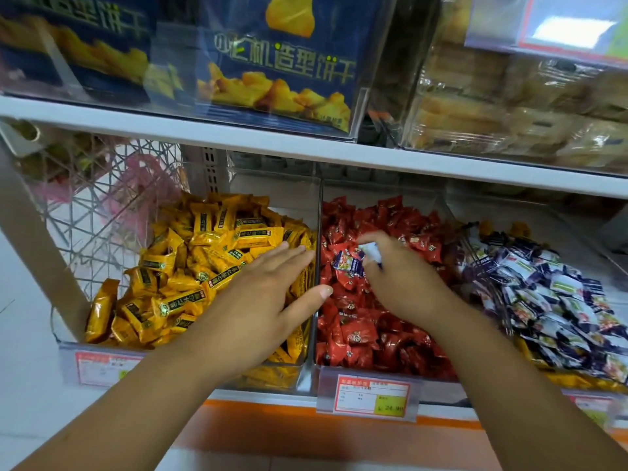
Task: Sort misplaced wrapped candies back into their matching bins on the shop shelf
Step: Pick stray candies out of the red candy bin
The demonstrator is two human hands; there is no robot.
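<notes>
Arms [142, 399] entering from below. Left hand [268, 294] spread, fingers straight, flat on yellow candies [183, 266] in left bin [66, 338], thumb over divider [318, 226]. Right hand [397, 277] above red candies [367, 334] in middle bin [424, 198], pinching blue-white candy [350, 261]. Matching blue-white pile [560, 294] in right bin [564, 215].

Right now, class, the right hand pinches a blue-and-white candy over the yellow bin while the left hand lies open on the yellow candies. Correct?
One slip: in the head view the right hand pinches the blue-and-white candy over the red bin, not the yellow one. The left hand does lie open on the yellow candies.
</notes>
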